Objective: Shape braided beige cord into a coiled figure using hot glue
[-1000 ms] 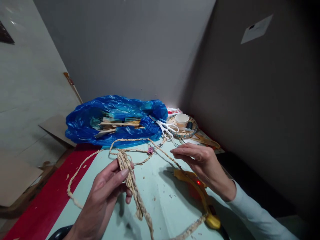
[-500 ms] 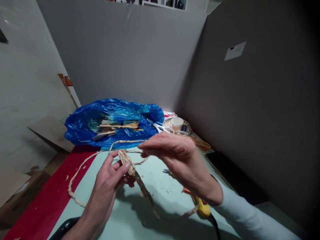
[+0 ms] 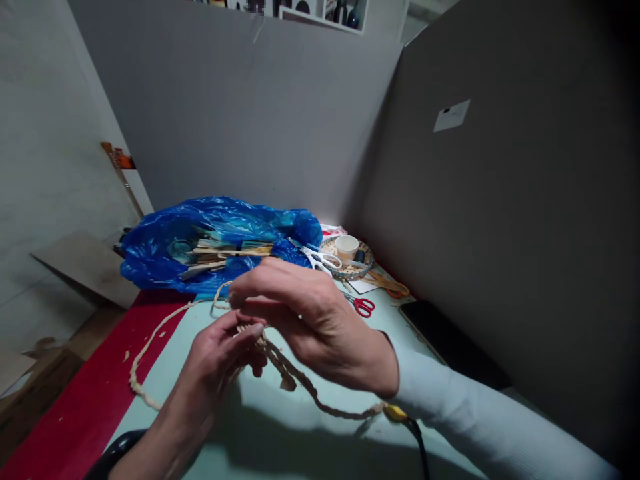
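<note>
A coiled piece of braided straw cord (image 3: 256, 341) is pinched between the thumb and fingers of my left hand (image 3: 213, 357). My right hand (image 3: 320, 327) is closed, its bent fingers at the top of the coil, where another stretch of cord runs up into them. Its fingertips are partly hidden. From the coil a darker tail of cord trails down and right across the table to a yellow tool with a black cable (image 3: 397, 413). A pale length of the same cord loops out to the left, over the red strip of the table.
Behind my hands lies a blue plastic bag (image 3: 225, 213) with straw strips (image 3: 233, 249) in it. White scissors (image 3: 320, 259), red-handled scissors (image 3: 363, 306) and a woven tray (image 3: 367, 260) holding a cup (image 3: 347, 247) are to its right. Grey panels (image 3: 240, 113) stand behind and right.
My right hand has moved left and down to the coil in my left hand, drawing the cord with it. The red-handled scissors have come into sight, and the camera view has shifted slightly.
</note>
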### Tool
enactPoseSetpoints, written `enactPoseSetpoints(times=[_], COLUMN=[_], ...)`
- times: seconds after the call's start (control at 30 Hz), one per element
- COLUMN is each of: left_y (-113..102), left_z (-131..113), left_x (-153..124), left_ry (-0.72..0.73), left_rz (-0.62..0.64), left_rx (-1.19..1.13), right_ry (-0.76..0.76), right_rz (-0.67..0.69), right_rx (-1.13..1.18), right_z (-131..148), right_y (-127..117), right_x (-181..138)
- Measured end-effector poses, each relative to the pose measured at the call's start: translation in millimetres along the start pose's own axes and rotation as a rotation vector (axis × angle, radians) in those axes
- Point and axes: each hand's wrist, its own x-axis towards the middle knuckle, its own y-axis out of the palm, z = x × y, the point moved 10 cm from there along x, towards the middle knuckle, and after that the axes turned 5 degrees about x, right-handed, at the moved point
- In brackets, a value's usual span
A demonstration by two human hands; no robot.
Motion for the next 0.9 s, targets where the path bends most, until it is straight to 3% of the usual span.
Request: enactPoseSetpoints(times=[0.07, 0.13, 0.23, 0.33, 0.43, 0.53, 0.73, 0.9], left_y=[3.8, 5.5, 2.9, -3.0, -6.0, -2.8, 4.4, 6.6], left_z=[-4.0, -8.9, -16.3, -21.1, -21.7, -23.1, -24.1, -11.7], left_x=[-4.6, -8.5, -12.4, -14.7, -16.3, -18.4, -23.8, -20.4], left_ry=[-0.009, 0.003, 0.052, 0.102, 0.117, 0.121, 0.073, -0.022], left_rz=[0.016, 0.013, -0.021, -0.074, -0.106, -0.104, -0.119, -0.051], left_rx=[0.029, 0.053, 0.091, 0.133, 0.174, 0.187, 0.144, 0.204], right_ry=[0.065, 0.242, 0.535, 0.749, 0.841, 0.785, 0.382, 0.111], right_rz=[-0.052, -0.059, 0.055, 0.26, 0.308, 0.258, 0.213, 0.096], right_rx=[0.044, 0.09, 0.112, 0.238, 0.408, 0.291, -0.373, -0.556], right_z=[-16.9, -40.4, -62.6, -61.5, -50.9, -47.7, -36.2, -19.2], right_y=[-13.3, -23.7, -25.8, -8.7, 4.4, 0.0, -24.7, -40.2], right_x=[-10.6, -25.4, -56.5, -91.9, -114.3, -115.0, -87.6, -78.6])
